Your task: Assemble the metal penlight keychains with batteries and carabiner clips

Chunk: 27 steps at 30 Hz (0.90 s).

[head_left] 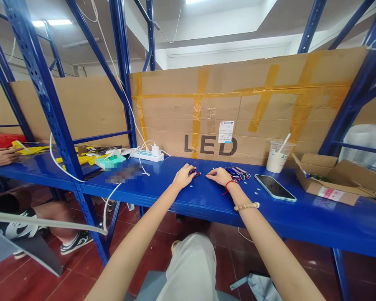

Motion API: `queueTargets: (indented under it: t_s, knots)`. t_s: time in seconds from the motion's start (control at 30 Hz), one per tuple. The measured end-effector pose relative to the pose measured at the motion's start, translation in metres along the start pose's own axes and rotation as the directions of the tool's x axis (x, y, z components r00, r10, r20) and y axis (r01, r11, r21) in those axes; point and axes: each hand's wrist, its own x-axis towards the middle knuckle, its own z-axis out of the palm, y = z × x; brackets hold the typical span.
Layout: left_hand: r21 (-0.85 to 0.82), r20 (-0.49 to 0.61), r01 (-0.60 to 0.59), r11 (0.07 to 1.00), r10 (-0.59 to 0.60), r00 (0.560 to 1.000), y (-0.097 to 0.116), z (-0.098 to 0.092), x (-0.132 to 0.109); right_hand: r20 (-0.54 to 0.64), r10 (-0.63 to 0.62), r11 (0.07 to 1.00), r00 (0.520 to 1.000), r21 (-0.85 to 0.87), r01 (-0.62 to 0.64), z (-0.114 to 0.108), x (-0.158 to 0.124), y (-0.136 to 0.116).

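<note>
My left hand (184, 176) rests on the blue shelf (207, 200) with its fingers curled round a small red and blue part (196, 173). My right hand (219, 176) lies just to the right of it, fingers bent down onto the shelf; what it grips is too small to make out. A pile of small red, white and blue parts (238, 172) lies right behind my right hand. Tiny pale bits (257, 192) are scattered on the shelf near my right wrist, which wears a red string and a bead bracelet.
A phone (275, 187) lies face up to the right, with a plastic cup and straw (278, 156) behind it and an open cardboard box (335, 179) further right. A white power strip (147, 154) sits at left. Another person's hand (0, 156) rests at far left. Taped cardboard backs the shelf.
</note>
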Motion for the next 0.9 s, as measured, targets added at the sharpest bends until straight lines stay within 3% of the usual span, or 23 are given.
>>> queueTargets:
  t_s: [0.5, 0.9]
  knots:
    - [-0.007, 0.018, 0.001, 1.000, -0.001, 1.000, -0.0022, 0.0023, 0.0014, 0.050, -0.160, 0.972, 0.986, 0.180, 0.149, 0.0051, 0.0030, 0.0015]
    - [-0.008, 0.012, 0.020, 1.000, -0.020, 1.000, 0.0041, -0.0012, -0.0001, 0.087, -0.095, 0.970, 0.992, 0.232, 0.072, 0.0062, 0.0025, 0.0019]
